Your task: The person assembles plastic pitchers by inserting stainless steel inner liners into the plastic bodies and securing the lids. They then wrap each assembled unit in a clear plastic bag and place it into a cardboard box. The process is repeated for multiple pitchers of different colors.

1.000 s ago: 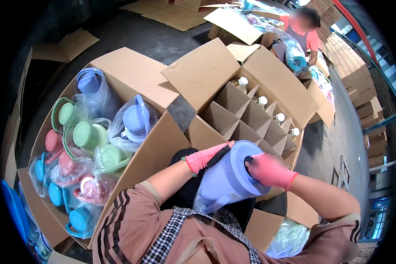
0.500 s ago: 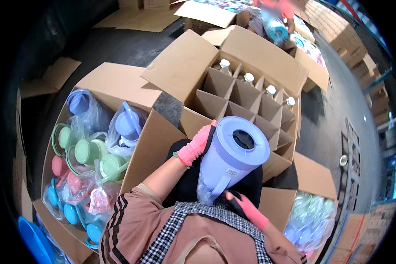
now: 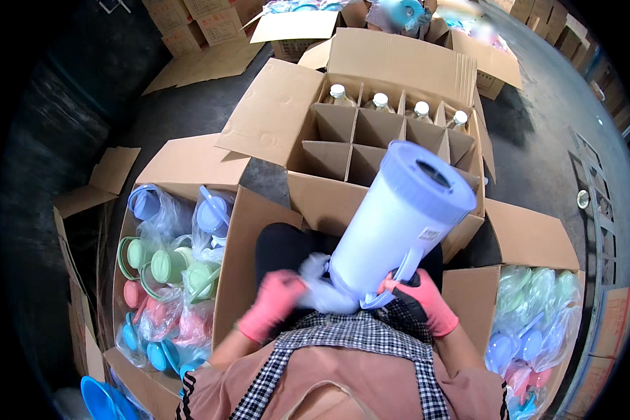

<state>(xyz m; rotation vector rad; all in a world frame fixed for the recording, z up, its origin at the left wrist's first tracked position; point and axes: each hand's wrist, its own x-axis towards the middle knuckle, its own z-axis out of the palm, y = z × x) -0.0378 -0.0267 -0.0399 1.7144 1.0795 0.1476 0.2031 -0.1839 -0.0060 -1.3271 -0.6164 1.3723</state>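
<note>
A lavender-blue plastic pitcher is tilted over my lap, its wide round end with a dark opening pointing up and away. My right hand, in a pink and black glove, is closed around its handle close to the lower end. Crumpled clear plastic bag film bunches beside that lower end. My left hand, gloved in pink and somewhat blurred, is closed at the edge of this film, and its fingertips are hard to make out.
Ahead stands an open carton with cardboard dividers and several white-capped clear bottles along its far row. An open box of bagged colored pitchers sits at left, another at right. A blue basin lies lower left.
The pitcher has tipped further, showing more of its side. My left hand has left its upper rim and come down to the bag film. My right hand has moved onto the handle.
</note>
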